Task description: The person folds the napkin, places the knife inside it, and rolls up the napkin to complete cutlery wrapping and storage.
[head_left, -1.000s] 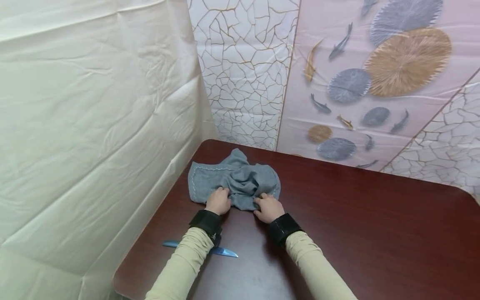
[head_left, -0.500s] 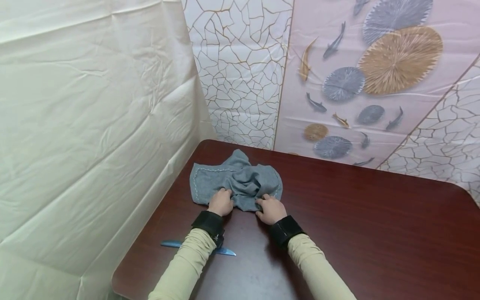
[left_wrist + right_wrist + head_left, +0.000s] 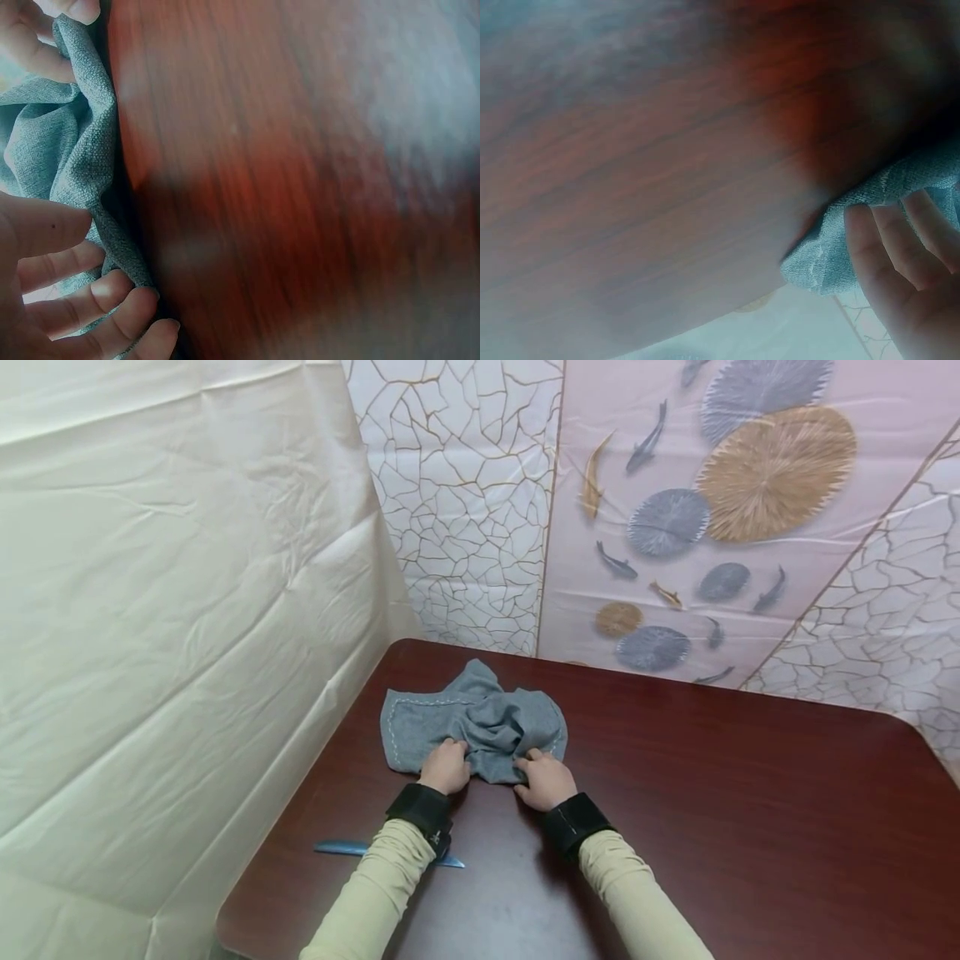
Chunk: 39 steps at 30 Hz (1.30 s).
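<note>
Hands curled on cloth (image 3: 472, 727) near edge: left hand (image 3: 446, 766) grips at 7 o'clock, right hand (image 3: 546, 779) at 5. Knife (image 3: 341, 848) under left sleeve.

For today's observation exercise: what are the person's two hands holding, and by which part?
Both hold the crumpled grey woven cloth by its near edge: the left hand grips left of the middle, the right hand grips the right part.

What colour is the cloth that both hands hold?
Grey, with pale stitching along its edge: the cloth shows best in the head view.
</note>
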Available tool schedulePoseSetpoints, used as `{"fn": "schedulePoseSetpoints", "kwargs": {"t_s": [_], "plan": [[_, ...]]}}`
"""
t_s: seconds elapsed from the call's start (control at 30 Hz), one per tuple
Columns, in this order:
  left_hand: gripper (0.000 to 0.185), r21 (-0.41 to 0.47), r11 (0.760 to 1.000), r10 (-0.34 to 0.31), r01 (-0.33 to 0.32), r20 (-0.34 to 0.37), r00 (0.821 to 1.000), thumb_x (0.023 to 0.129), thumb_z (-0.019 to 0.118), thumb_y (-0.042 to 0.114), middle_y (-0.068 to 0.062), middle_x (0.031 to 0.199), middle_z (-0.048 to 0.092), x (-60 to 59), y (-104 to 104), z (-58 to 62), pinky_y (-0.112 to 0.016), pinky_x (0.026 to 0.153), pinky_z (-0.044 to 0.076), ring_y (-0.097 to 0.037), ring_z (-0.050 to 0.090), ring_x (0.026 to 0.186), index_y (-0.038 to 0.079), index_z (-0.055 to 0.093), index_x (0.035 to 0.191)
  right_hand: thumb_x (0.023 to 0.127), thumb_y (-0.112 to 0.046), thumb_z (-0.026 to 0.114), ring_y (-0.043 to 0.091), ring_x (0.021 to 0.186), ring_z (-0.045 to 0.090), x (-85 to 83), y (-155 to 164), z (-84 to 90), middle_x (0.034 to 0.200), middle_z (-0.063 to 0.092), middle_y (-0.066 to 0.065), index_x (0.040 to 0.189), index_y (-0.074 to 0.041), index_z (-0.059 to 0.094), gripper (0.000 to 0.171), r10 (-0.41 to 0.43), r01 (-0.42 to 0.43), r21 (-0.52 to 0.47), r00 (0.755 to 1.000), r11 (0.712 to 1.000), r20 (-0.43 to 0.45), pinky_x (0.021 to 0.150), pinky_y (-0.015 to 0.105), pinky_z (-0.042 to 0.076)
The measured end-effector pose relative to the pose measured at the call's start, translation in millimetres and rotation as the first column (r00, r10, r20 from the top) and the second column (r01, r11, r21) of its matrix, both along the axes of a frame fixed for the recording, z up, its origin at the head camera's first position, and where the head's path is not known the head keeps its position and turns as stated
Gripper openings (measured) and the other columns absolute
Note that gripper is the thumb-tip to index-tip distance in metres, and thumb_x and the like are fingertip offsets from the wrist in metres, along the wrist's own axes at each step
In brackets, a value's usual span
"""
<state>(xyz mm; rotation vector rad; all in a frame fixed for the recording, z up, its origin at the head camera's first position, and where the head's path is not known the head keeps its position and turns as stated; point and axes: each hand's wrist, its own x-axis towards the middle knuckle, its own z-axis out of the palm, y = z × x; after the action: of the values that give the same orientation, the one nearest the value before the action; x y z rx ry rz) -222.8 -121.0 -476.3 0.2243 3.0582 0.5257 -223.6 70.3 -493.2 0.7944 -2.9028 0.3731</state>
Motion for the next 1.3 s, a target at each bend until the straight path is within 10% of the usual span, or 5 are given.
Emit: {"fn": "schedulePoseSetpoints", "kwargs": {"t_s": [1.3], "plan": [[0.029,0.025,0.999,-0.034,0.033,0.056,0.998,0.087,0.056,0.011,-0.020,0.105,0.056,8.3,36,-6.0,-0.045,0.078,0.046,-0.035,0.057,0.093,0.000,0.059,0.114,0.073,-0.022,0.074,0.031,0.085,0.056,24.8,33,5.1,0.099,0.056,0.013,0.105,-0.006,0.066,0.036,-0.045,0.045,0.032,0.999,0.998,-0.009,0.072,0.042,0.047]]}}
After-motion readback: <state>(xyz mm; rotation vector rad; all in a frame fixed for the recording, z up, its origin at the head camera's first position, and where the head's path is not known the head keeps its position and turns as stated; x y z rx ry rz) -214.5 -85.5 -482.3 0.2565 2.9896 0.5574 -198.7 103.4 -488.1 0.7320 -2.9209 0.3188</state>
